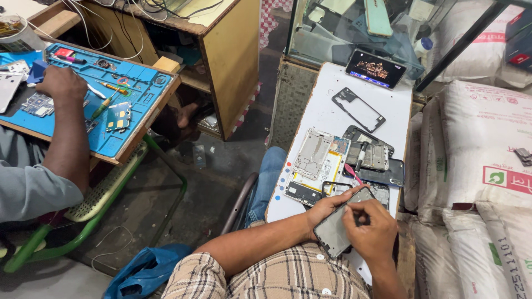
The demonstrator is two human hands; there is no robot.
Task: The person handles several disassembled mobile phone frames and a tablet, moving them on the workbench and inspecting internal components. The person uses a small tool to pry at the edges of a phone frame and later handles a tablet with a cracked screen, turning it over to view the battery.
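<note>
At the near end of the white table (332,113), our left hand (326,204) cradles a dark phone panel (339,224), thin, flat and tilted, its grey face showing. Our right hand (372,228) pinches a small tool against it. Beyond the panel, phone frames (318,155) crowd the table. White sacks (482,160) press its right edge; open floor lies left, toward a co-worker's blue mat (119,133).

A person's left hand (324,206) cradles a grey rectangular phone panel (342,223) over a white worktable (327,113), while the right hand (372,227) presses what appears to be a thin tool onto it. Dismantled phone frames (316,156) lie nearby. At left, a co-worker's hand (62,83) rests on a blue repair mat (133,105).
</note>
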